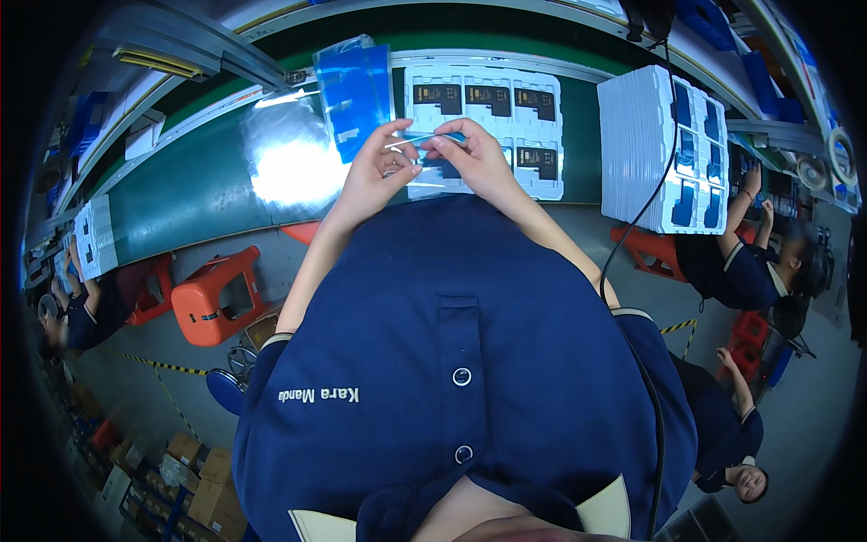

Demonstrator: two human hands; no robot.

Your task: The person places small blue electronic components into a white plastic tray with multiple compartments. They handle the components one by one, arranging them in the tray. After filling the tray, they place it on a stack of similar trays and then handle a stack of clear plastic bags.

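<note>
Both my hands are raised over the near edge of a white plastic tray [555, 135]. A thin, shiny strip of clear bluish film [417, 137] runs between them. My right hand [479, 161] pinches it with thumb and forefinger. On the other side, my left hand [372, 172] has its fingers curled around the strip's end, with the forefinger stretched out above. Flat black batteries [489, 99] with printed labels lie in the tray's pockets, several in view. My hands cover some of the near pockets.
Blue film sheets [354, 95] lie left of the tray on the green bench [163, 194]. A tall stack of white trays [632, 149] stands on the right, with a black cable [666, 172] hanging before it. Orange stools [209, 303] and other workers [754, 262] are around the bench.
</note>
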